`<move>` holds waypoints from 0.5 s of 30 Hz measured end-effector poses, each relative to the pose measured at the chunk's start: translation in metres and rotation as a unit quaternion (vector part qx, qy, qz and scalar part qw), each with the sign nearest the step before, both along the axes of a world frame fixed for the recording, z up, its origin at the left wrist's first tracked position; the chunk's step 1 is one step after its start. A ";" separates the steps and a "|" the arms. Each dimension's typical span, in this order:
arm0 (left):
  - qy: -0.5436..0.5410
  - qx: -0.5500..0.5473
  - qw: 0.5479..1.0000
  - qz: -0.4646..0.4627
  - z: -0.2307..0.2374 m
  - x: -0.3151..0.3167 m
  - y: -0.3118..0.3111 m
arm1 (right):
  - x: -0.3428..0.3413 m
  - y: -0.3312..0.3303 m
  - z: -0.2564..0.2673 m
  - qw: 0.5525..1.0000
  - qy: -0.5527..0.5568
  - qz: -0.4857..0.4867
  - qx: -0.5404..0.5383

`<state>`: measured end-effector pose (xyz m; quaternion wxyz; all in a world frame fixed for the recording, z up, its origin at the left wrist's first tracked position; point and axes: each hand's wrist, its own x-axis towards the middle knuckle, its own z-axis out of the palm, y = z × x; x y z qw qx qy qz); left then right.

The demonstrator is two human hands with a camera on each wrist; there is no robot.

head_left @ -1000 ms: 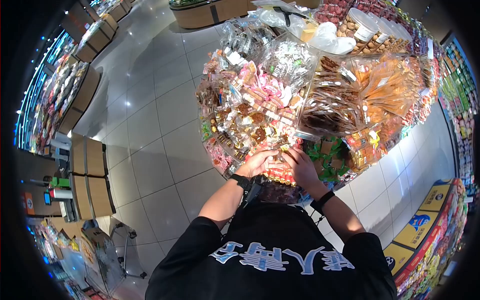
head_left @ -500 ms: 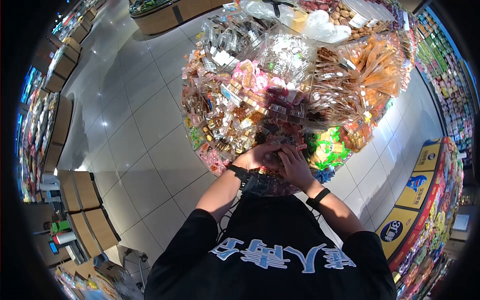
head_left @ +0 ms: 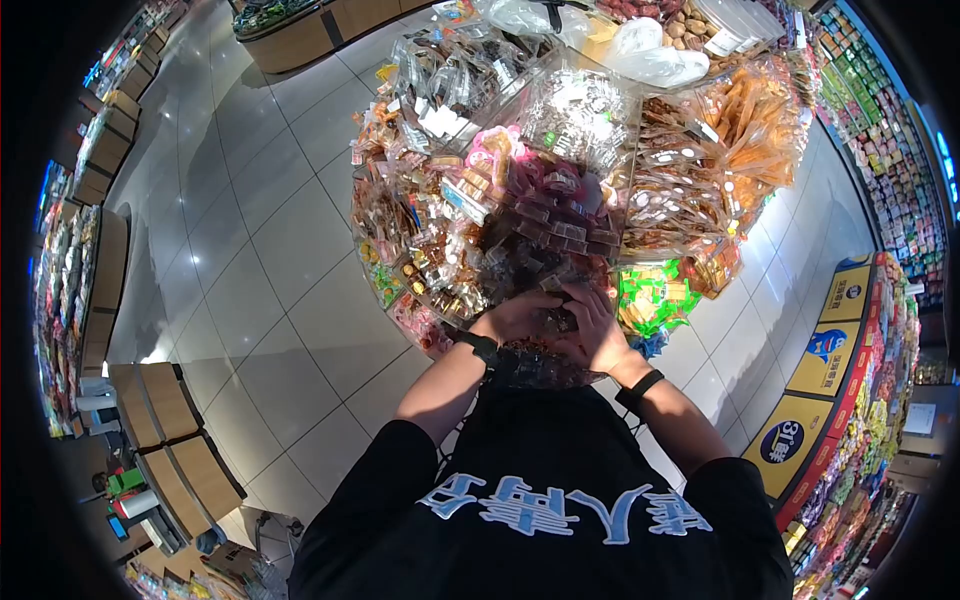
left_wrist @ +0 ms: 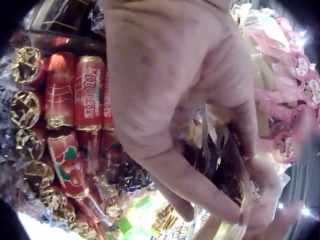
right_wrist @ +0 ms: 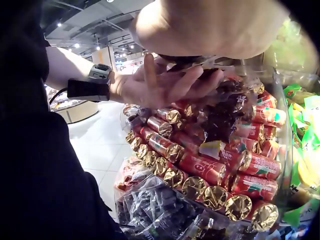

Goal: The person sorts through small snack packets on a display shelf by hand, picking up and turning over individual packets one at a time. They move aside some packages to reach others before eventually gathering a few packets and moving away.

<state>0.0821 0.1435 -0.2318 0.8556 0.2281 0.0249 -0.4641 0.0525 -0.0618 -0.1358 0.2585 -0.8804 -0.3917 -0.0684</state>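
In the left wrist view my left hand (left_wrist: 175, 95) curls its thumb and fingers round a dark snack packet (left_wrist: 225, 160) in a clear wrapper. Fingers of my right hand (left_wrist: 265, 200) meet the wrapper's edge there, with white print lying over one of them. Seen from the head, the left hand (head_left: 515, 316) and the right hand (head_left: 598, 332) are close together over the near edge of the candy display, in shadow. Below them lie red candy rolls (right_wrist: 202, 167) with gold foil ends. In the right wrist view, the right hand's fingertips are hidden.
Right of the rolls is a compartment of green-and-yellow packets (head_left: 658, 295). Beyond lie pink-topped packets (head_left: 495, 150), brown bagged snacks (head_left: 670, 180) and a white plastic bag (head_left: 655, 55). A clear divider (right_wrist: 285, 145) borders the rolls. Tiled floor (head_left: 290, 240) runs along the left.
The view has shifted and a shadow now covers the hands and near candy. Both hands stay together at the near edge; the right hand's fingers have spread and turned a little.
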 end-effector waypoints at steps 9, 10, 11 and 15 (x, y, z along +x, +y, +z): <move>-0.018 0.053 0.998 0.016 -0.024 0.001 0.003 | 0.013 0.006 0.020 0.998 0.024 -0.012 0.061; -0.019 0.054 0.998 0.016 -0.022 0.000 0.003 | 0.020 0.013 0.034 0.997 -0.042 -0.021 0.058; -0.021 0.055 0.998 0.016 -0.020 -0.001 0.003 | 0.028 0.015 0.029 0.998 -0.027 -0.021 0.051; 0.002 0.140 0.990 -0.015 0.004 -0.002 0.006 | 0.052 0.038 0.025 0.996 0.044 -0.075 0.000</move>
